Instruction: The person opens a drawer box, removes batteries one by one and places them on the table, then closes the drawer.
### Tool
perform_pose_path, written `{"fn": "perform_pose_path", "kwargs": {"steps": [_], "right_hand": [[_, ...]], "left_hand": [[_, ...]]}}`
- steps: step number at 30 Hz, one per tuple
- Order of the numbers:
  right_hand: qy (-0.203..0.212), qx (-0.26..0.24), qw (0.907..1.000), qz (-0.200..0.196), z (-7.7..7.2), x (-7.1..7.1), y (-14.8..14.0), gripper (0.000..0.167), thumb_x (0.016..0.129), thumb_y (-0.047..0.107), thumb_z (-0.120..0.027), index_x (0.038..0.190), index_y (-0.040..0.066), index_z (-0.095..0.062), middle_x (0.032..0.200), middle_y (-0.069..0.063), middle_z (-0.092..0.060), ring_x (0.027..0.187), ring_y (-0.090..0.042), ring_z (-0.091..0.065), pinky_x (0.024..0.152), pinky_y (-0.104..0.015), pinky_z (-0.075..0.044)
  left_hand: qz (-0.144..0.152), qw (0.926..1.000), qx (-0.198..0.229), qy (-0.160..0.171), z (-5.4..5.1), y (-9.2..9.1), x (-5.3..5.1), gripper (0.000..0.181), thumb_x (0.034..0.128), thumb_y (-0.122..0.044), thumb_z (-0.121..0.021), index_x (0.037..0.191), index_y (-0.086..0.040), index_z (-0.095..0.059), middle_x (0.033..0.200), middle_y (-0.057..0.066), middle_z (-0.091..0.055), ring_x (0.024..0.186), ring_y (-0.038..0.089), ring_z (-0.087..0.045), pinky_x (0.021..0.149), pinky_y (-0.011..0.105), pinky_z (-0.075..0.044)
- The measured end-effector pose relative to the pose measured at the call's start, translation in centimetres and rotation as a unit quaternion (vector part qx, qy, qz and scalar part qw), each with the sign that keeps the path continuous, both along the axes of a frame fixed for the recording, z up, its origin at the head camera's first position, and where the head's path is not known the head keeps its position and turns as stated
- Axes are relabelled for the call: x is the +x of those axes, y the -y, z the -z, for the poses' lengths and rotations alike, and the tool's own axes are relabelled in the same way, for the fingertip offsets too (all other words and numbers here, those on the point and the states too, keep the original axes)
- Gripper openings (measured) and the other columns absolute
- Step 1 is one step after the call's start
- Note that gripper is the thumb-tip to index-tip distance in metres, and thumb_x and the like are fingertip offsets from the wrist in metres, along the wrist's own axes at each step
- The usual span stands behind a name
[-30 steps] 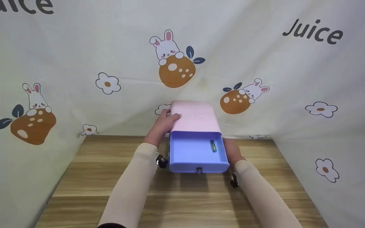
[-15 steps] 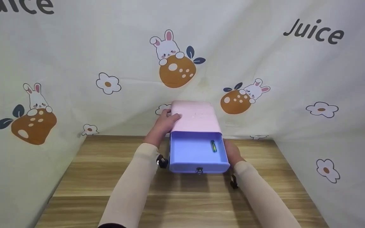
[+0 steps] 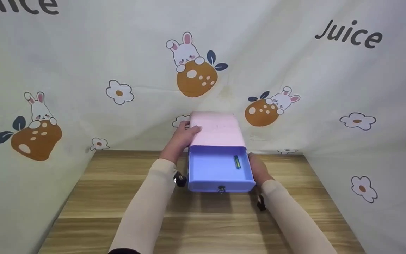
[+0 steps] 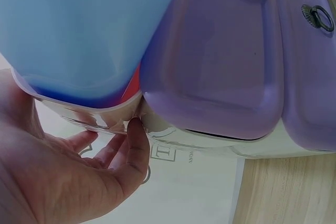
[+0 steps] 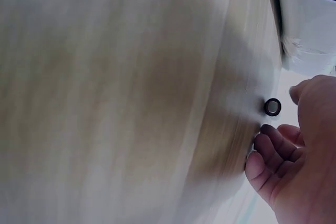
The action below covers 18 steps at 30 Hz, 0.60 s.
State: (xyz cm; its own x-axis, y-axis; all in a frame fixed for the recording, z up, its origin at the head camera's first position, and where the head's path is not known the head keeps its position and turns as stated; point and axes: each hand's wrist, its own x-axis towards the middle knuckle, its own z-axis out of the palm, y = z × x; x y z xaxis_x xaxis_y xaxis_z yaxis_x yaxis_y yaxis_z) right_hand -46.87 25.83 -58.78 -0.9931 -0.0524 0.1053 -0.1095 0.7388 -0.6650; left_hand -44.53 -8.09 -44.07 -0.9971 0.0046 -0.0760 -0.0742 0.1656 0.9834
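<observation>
A small drawer cabinet with a pink top (image 3: pixel 216 128) stands against the back wall. Its top drawer (image 3: pixel 221 186), blue with a ring pull, is pulled out, and a green battery (image 3: pixel 237 162) lies inside on the right. My left hand (image 3: pixel 180 141) grips the cabinet's left upper edge, thumb on top and fingertips against the side wall. On the cabinet's right, low beside the drawer, is my right hand (image 3: pixel 259 168), partly hidden in the head view. The right wrist view shows its loosely bent fingers and thumb about another battery (image 5: pixel 272 107) on the table, apparently without contact.
Below the pulled-out drawer are purple drawers (image 4: pixel 215 61) with ring pulls, closed. The wooden table (image 3: pixel 118 201) reaches back to a printed cloth wall (image 3: pixel 146 120) with rabbits and fruit; similar cloth hangs on both sides.
</observation>
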Motion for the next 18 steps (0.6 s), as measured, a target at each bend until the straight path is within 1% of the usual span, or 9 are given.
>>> {"fn": "perform_pose_path", "kwargs": {"steps": [3, 6, 9, 12, 15, 18], "right_hand": [[-0.004, 0.031, 0.9995, -0.002, -0.5, 0.5, 0.2, 0.029, 0.112, 0.025, -0.049, 0.123, 0.002, -0.062, 0.116, -0.02, -0.072, 0.111, -0.041, -0.069, 0.101, -0.062, -0.053], [0.007, 0.042, 0.9991, 0.005, -1.4, 1.1, 0.2, 0.025, 0.111, 0.022, -0.053, 0.124, 0.002, -0.061, 0.114, -0.019, -0.072, 0.107, -0.038, -0.069, 0.097, -0.059, -0.055], [0.027, 0.061, 0.9977, 0.012, -2.0, 0.8, -0.2, 0.026, 0.111, 0.019, -0.054, 0.128, 0.0, -0.058, 0.116, -0.02, -0.073, 0.108, -0.038, -0.07, 0.098, -0.058, -0.056], [0.021, 0.084, 0.9961, 0.012, -2.9, 0.4, -0.5, 0.029, 0.11, 0.017, -0.054, 0.13, -0.003, -0.058, 0.115, -0.023, -0.074, 0.106, -0.039, -0.071, 0.096, -0.058, -0.057], [-0.003, 0.091, 0.9958, 0.006, -4.5, 0.4, -0.4, 0.033, 0.109, 0.021, -0.057, 0.128, -0.006, -0.062, 0.11, -0.022, -0.074, 0.1, -0.038, -0.07, 0.092, -0.056, -0.057], [-0.021, 0.09, 0.9957, -0.006, -6.5, 0.8, -0.1, 0.035, 0.108, 0.024, -0.059, 0.125, -0.005, -0.064, 0.102, -0.019, -0.074, 0.091, -0.034, -0.069, 0.084, -0.054, -0.058]], "left_hand": [[0.001, 1.0, 0.0, 0.001, -0.1, 0.0, 0.0, 0.079, 0.1038, -0.039, -0.068, 0.167, -0.006, -0.035, 0.162, 0.025, -0.046, 0.138, 0.036, -0.057, 0.116, 0.048, -0.048], [0.003, 1.0, -0.001, 0.004, -0.2, 0.1, 0.0, 0.079, 0.1038, -0.04, -0.068, 0.168, -0.007, -0.034, 0.163, 0.025, -0.046, 0.139, 0.035, -0.055, 0.117, 0.049, -0.047], [0.004, 1.0, -0.002, 0.008, -0.3, 0.1, 0.1, 0.079, 0.104, -0.041, -0.068, 0.168, -0.008, -0.034, 0.164, 0.024, -0.045, 0.14, 0.034, -0.054, 0.118, 0.048, -0.045], [0.004, 0.9999, -0.001, 0.012, -0.2, 0.1, 0.1, 0.08, 0.1041, -0.042, -0.068, 0.168, -0.008, -0.034, 0.164, 0.023, -0.045, 0.14, 0.034, -0.055, 0.118, 0.049, -0.046], [0.004, 0.9999, -0.001, 0.013, -0.2, 0.1, 0.1, 0.081, 0.1041, -0.042, -0.068, 0.169, -0.008, -0.033, 0.165, 0.023, -0.045, 0.141, 0.034, -0.054, 0.119, 0.049, -0.045], [0.005, 0.9999, -0.004, 0.014, -0.2, 0.1, 0.1, 0.081, 0.1043, -0.043, -0.067, 0.169, -0.009, -0.032, 0.166, 0.023, -0.044, 0.142, 0.034, -0.053, 0.12, 0.049, -0.044]]}}
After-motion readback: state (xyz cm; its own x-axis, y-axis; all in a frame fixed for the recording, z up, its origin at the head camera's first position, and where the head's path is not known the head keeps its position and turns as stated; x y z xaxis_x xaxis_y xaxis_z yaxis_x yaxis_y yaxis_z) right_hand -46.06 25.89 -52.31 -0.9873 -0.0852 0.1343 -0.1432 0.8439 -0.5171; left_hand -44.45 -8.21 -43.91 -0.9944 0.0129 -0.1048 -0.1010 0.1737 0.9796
